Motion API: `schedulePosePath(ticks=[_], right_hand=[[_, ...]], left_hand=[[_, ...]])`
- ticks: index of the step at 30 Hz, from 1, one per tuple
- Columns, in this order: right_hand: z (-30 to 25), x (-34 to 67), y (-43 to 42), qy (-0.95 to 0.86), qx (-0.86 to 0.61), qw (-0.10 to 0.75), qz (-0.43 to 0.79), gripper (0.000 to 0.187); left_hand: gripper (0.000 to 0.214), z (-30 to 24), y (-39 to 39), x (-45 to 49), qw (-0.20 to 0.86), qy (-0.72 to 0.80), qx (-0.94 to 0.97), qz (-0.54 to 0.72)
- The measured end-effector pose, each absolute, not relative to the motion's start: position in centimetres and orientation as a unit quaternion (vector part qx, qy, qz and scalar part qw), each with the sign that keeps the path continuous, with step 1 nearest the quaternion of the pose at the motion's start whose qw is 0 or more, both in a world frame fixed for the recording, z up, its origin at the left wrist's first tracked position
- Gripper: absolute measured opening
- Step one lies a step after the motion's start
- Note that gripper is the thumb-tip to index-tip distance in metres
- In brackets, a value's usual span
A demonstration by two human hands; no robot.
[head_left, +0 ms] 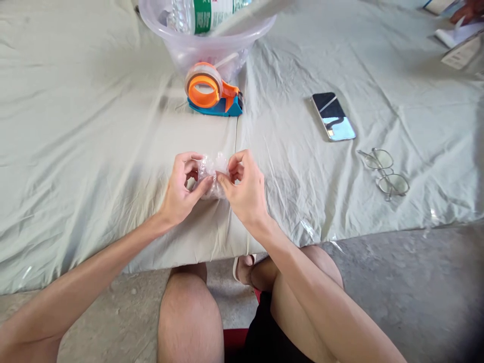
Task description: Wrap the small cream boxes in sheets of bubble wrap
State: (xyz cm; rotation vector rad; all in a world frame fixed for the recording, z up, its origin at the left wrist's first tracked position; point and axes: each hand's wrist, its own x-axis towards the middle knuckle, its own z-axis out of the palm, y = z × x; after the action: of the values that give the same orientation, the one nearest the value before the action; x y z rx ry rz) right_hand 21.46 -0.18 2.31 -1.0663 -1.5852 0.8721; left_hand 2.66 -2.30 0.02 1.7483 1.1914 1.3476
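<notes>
Both of my hands meet over the near part of a cloth-covered table. My left hand and my right hand each pinch a small crumpled wad of clear bubble wrap between thumb and fingers. The wad is held just above the cloth, and I cannot see whether anything is inside it. An orange and blue tape dispenser with a roll of clear tape stands farther back, straight ahead of my hands.
A clear plastic basin holding a water bottle stands behind the dispenser. A phone and folded glasses lie to the right. Another person's hand and papers are at the far right corner. My knees are below the table edge.
</notes>
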Motion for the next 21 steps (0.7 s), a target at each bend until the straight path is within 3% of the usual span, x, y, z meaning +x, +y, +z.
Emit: schedulePosePath(ticks=[4, 6, 13, 18, 21], right_hand=[[2.5, 21.6, -0.7, -0.707, -0.415, 0.489, 0.297, 0.013], [2.5, 21.9, -1.0, -0.730, -0.401, 0.468, 0.295, 0.013], [2.5, 22.9, -1.6, -0.819, -0.357, 0.338, 0.297, 0.035], [2.7, 23.7, -1.6, -0.842, -0.348, 0.279, 0.302, 0.080], [2.7, 23.9, -1.5, -0.861, -0.342, 0.245, 0.285, 0.083]], left_hand=[[0.048, 0.1, -2.4, 2.8, 0.302, 0.450, 0.657, 0.524], [0.047, 0.1, -2.5, 2.9, 0.294, 0.456, 0.662, 0.517], [0.044, 0.4, -2.6, 3.0, 0.259, 0.466, 0.651, 0.541], [0.047, 0.6, -2.5, 3.0, 0.309, 0.483, 0.608, 0.548], [0.037, 0.7, -2.7, 3.0, 0.308, 0.507, 0.581, 0.557]])
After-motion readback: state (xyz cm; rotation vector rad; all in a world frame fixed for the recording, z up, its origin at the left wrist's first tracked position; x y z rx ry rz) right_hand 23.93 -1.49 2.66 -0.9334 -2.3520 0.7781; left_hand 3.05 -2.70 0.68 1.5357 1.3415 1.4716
